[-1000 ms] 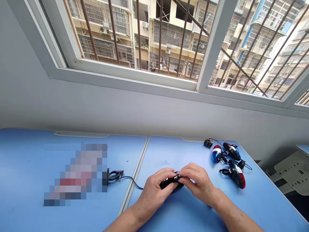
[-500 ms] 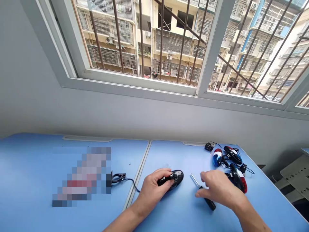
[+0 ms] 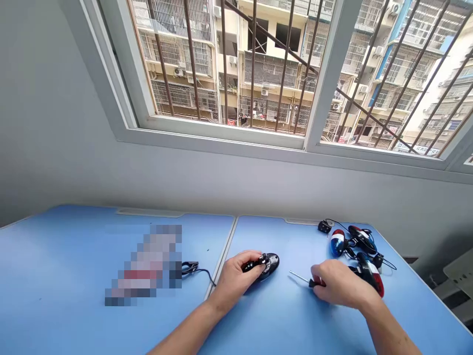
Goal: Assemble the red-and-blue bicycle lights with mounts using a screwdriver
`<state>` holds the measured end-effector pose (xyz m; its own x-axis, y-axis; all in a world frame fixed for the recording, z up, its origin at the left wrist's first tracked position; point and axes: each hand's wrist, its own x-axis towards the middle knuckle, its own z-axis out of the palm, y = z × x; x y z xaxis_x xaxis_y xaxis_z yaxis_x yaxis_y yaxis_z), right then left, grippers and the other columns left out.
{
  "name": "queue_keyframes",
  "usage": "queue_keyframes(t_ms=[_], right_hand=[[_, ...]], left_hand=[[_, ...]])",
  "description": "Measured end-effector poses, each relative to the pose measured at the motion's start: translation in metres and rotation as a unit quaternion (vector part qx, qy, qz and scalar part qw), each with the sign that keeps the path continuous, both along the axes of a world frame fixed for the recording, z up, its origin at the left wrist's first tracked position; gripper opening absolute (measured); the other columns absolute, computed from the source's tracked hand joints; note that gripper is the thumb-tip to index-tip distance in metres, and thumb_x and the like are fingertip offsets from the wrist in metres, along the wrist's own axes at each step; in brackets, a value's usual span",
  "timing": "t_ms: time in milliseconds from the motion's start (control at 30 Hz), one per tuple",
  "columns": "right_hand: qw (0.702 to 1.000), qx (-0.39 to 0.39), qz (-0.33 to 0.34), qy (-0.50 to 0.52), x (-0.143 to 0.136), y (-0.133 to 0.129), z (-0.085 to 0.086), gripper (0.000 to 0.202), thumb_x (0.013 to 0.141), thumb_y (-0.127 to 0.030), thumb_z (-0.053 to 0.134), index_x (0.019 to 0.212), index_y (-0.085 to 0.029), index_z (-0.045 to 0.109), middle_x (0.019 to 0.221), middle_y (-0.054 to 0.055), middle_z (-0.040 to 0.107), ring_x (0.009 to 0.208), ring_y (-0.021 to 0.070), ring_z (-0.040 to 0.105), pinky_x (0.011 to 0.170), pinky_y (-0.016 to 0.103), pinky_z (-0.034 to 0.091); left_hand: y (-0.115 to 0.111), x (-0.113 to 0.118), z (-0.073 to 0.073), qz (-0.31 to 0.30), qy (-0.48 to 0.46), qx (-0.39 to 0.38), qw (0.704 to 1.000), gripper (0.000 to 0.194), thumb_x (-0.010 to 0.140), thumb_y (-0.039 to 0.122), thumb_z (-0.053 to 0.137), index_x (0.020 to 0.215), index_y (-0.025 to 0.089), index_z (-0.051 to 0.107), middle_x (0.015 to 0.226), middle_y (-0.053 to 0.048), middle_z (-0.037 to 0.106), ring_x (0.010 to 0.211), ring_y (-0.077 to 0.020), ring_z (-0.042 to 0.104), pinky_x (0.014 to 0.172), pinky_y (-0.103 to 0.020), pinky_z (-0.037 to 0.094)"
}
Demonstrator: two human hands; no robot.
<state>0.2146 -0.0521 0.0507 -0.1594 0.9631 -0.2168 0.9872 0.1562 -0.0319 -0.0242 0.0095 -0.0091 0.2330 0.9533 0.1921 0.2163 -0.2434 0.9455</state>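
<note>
Near the middle of the blue table, my left hand [image 3: 238, 273] is closed around a glossy black oval device [image 3: 271, 265]. From that device a black cable runs left to a black clip [image 3: 189, 267]. To the right, my right hand [image 3: 334, 285] has its fingers wrapped round the dark handle of a screwdriver [image 3: 301, 278]. The metal shaft points left, toward the black device, with a gap between them. Most of the handle is hidden in my right hand.
Several red, white and blue lights [image 3: 370, 271] with black mounts and wires lie at the right, beside a small black box [image 3: 324, 227]. A pixelated patch covers something on the left. A seam divides the blue table [image 3: 66, 256], below a barred window.
My right hand has closed on the screwdriver handle, and the screwdriver has turned so its shaft lies flatter. My left hand still holds the black device. The camera view has shifted slightly.
</note>
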Motion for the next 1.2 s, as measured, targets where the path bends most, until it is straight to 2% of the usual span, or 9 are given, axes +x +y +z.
queue_keyframes(t_ms=[100, 200, 300, 367, 500, 667, 833, 967, 1200], right_hand=[[0.986, 0.037, -0.008, 0.161, 0.015, -0.002, 0.007, 0.015, 0.084, -0.021, 0.047, 0.080, -0.020, 0.061, 0.068, 0.000, 0.064, 0.061, 0.0149, 0.060, 0.050, 0.022, 0.037], [0.945, 0.117, -0.033, 0.303, 0.018, -0.003, 0.018, 0.020, 0.089, -0.029, 0.044, 0.084, -0.020, 0.062, 0.068, 0.000, 0.061, 0.060, 0.0139, 0.058, 0.051, 0.023, 0.042], [0.912, 0.198, 0.015, 0.358, 0.006, -0.006, 0.032, 0.018, 0.088, -0.028, 0.049, 0.091, -0.021, 0.065, 0.083, 0.003, 0.065, 0.071, 0.0158, 0.059, 0.057, 0.025, 0.045], [0.897, 0.201, 0.045, 0.392, -0.007, -0.009, 0.043, 0.014, 0.086, -0.025, 0.052, 0.092, -0.022, 0.064, 0.087, 0.003, 0.065, 0.072, 0.0151, 0.059, 0.057, 0.025, 0.047], [0.852, 0.184, 0.019, 0.490, -0.031, -0.014, 0.063, 0.019, 0.081, -0.019, 0.062, 0.098, -0.022, 0.055, 0.090, 0.003, 0.067, 0.073, 0.0144, 0.062, 0.057, 0.024, 0.052], [0.767, 0.273, 0.054, 0.578, -0.046, -0.011, 0.048, 0.026, 0.078, -0.021, 0.068, 0.100, -0.022, 0.053, 0.081, 0.001, 0.068, 0.066, 0.0133, 0.063, 0.051, 0.021, 0.053], [0.790, 0.359, 0.108, 0.485, -0.045, -0.005, 0.027, 0.027, 0.083, -0.019, 0.064, 0.108, -0.022, 0.056, 0.081, 0.002, 0.069, 0.063, 0.0131, 0.064, 0.056, 0.024, 0.056], [0.809, 0.372, 0.157, 0.427, -0.044, -0.007, 0.029, 0.033, 0.086, -0.014, 0.058, 0.118, -0.022, 0.053, 0.095, 0.005, 0.069, 0.072, 0.0133, 0.065, 0.058, 0.022, 0.055], [0.841, 0.366, 0.229, 0.327, -0.052, -0.003, 0.028, 0.022, 0.088, -0.014, 0.057, 0.109, -0.020, 0.052, 0.088, 0.004, 0.070, 0.063, 0.0129, 0.058, 0.058, 0.024, 0.051]], left_hand=[[0.000, 0.000, 0.000, -0.004, -0.009, -0.007, 1.000, 0.013, 0.068, 0.030, 0.065, 0.072, 0.020, 0.071, 0.093, -0.005, 0.073, 0.089, -0.0245, 0.067, 0.080, -0.030, 0.051], [0.000, 0.001, 0.001, -0.008, -0.014, -0.007, 1.000, 0.012, 0.068, 0.029, 0.065, 0.072, 0.020, 0.072, 0.091, -0.005, 0.073, 0.088, -0.0243, 0.066, 0.078, -0.030, 0.050], [-0.002, 0.002, 0.000, -0.020, -0.018, -0.007, 1.000, 0.012, 0.068, 0.028, 0.065, 0.072, 0.020, 0.072, 0.091, -0.005, 0.073, 0.088, -0.0240, 0.066, 0.079, -0.029, 0.049], [-0.004, 0.003, -0.001, -0.031, -0.020, -0.011, 0.999, 0.012, 0.068, 0.027, 0.064, 0.073, 0.019, 0.072, 0.092, -0.006, 0.073, 0.089, -0.0239, 0.066, 0.080, -0.029, 0.048], [-0.008, 0.007, 0.001, -0.052, -0.015, -0.012, 0.998, 0.011, 0.069, 0.026, 0.064, 0.071, 0.019, 0.072, 0.089, -0.005, 0.073, 0.087, -0.0237, 0.065, 0.078, -0.029, 0.047], [-0.013, 0.008, 0.008, -0.071, -0.016, -0.010, 0.997, 0.012, 0.071, 0.027, 0.064, 0.071, 0.018, 0.071, 0.086, -0.006, 0.072, 0.086, -0.0233, 0.064, 0.076, -0.029, 0.046], [-0.015, 0.008, 0.006, -0.072, -0.020, -0.020, 0.997, 0.010, 0.071, 0.025, 0.064, 0.068, 0.018, 0.070, 0.086, -0.005, 0.071, 0.083, -0.0215, 0.063, 0.075, -0.027, 0.046], [-0.014, 0.007, 0.002, -0.072, -0.022, -0.027, 0.997, 0.008, 0.071, 0.019, 0.062, 0.068, 0.018, 0.069, 0.087, -0.004, 0.070, 0.085, -0.0208, 0.062, 0.074, -0.026, 0.045], [-0.012, 0.006, 0.004, -0.086, -0.038, -0.036, 0.995, 0.009, 0.072, 0.019, 0.062, 0.073, 0.017, 0.071, 0.079, -0.004, 0.067, 0.082, -0.0206, 0.062, 0.073, -0.027, 0.046]])
